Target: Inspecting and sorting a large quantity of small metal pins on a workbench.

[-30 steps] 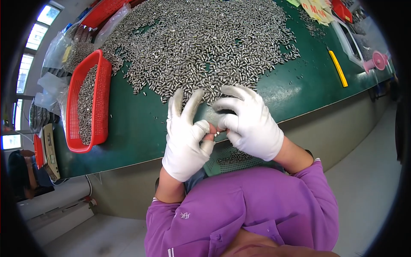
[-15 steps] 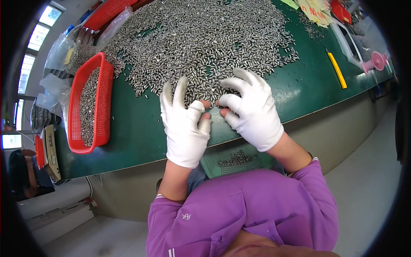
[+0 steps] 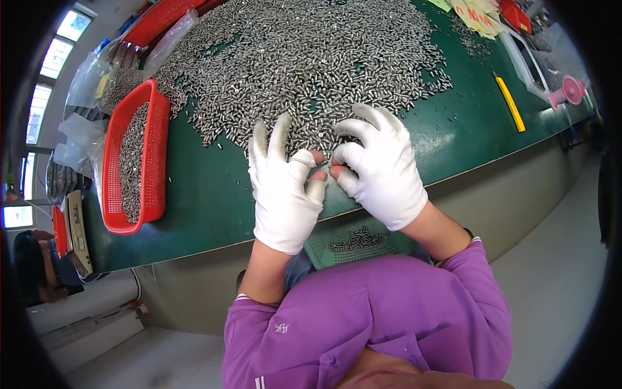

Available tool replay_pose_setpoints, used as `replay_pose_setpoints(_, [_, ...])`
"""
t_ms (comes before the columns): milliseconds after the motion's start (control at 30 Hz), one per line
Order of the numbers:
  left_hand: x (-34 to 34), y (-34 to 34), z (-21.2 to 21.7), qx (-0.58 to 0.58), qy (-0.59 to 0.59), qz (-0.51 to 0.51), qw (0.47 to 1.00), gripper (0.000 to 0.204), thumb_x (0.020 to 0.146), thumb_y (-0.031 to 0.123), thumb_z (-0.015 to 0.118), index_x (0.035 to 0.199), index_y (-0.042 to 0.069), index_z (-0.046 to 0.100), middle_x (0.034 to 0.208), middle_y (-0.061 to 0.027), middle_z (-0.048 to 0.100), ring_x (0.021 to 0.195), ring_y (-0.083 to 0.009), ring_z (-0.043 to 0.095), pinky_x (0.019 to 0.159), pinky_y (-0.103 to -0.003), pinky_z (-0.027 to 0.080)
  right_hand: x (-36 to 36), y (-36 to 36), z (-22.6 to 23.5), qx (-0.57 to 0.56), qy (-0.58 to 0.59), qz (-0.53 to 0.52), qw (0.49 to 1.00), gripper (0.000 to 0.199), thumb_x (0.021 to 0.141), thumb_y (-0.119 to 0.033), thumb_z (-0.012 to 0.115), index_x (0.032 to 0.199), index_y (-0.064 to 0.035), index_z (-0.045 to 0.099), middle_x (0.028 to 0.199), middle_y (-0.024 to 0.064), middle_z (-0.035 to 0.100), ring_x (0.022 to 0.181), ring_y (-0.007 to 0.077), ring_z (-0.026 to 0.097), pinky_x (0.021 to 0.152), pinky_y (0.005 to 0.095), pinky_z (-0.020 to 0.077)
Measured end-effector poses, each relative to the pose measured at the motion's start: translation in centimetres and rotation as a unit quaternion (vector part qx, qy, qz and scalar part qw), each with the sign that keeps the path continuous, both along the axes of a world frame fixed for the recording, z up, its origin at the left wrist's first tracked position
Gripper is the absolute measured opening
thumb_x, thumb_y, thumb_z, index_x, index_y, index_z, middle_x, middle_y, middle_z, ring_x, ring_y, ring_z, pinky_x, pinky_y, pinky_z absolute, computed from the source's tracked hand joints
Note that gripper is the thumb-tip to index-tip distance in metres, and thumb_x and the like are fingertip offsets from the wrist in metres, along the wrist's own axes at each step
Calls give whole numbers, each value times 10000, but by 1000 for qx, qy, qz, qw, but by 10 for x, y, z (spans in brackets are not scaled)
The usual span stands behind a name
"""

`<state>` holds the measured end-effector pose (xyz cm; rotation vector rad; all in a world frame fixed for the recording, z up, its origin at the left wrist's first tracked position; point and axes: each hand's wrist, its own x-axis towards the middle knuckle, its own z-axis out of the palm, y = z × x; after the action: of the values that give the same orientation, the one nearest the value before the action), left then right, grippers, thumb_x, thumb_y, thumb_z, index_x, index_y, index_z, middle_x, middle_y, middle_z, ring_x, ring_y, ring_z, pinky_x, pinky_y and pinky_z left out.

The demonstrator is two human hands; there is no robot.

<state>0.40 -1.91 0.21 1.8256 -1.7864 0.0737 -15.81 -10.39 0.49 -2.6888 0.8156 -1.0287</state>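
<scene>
- While both hands work close together at the near edge of the big pile, the small shiny metal bits (image 3: pixel 311 71) spread far across the green table (image 3: pixel 207 214).
- The left hand (image 3: pixel 282 194) wears a white glove (image 3: pixel 275 220) with bare tips on the thumb and pointing finger. Those tips sit a little apart; I can't tell if they hold a bit.
- The right hand (image 3: pixel 385 172) is gloved too, half curled, its bare thumb and finger tips close together, facing the left ones. I can't tell if it holds anything.
- More bits fill a long red basket (image 3: pixel 155 155) on the left.
- Some lie in a green basket (image 3: pixel 396 243) below the table edge.
- A yellow tool (image 3: pixel 510 104) lies on the right.
</scene>
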Motion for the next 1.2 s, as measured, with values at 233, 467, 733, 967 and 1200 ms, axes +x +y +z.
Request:
replay_pose_setpoints(233, [-1,-2,-2,-13,-4,-12,1000,230,758,59,783,941,113,655,1533,-209,475,1412,-530,388,1137,-580,364,1,1,1,-3,-2,13,1000,195,680,-159,803,816,-118,668,1152,57,651,1200,362,568,990,516,476])
replay_pose_setpoints(467, [4,8,-2,10,35,-53,998,211,767,19,756,893,87,602,1546,-216,464,1419,-531,386,1116,-554,398,-2,0,-1,7,-8,26,1000,196,680,-160,804,806,-127,657,1152,49,649,1213,360,566,996,518,472])
replay_pose_setpoints(733, [2,16,-5,0,30,-6,1000,181,794,55,735,948,77,643,1535,-238,443,1412,-553,353,1130,-613,351,-2,1,1,24,-14,81,996,196,681,-228,808,781,-95,705,1102,71,661,1201,343,575,997,500,474])
replay_pose_setpoints(967, [4,20,-5,10,31,-7,999,193,786,86,754,937,70,635,1524,-245,444,1409,-550,355,1132,-616,347,-1,4,-2,27,-25,80,996,200,678,-234,808,776,-100,697,1095,67,658,1204,337,570,994,498,470])
replay_pose_setpoints(1200, [6,21,-4,20,35,-11,999,235,759,81,788,930,68,628,1514,-249,450,1408,-546,356,1139,-616,344,6,8,-3,25,-34,70,997,191,673,-232,796,767,-104,689,1078,61,653,1184,328,573,975,491,475])
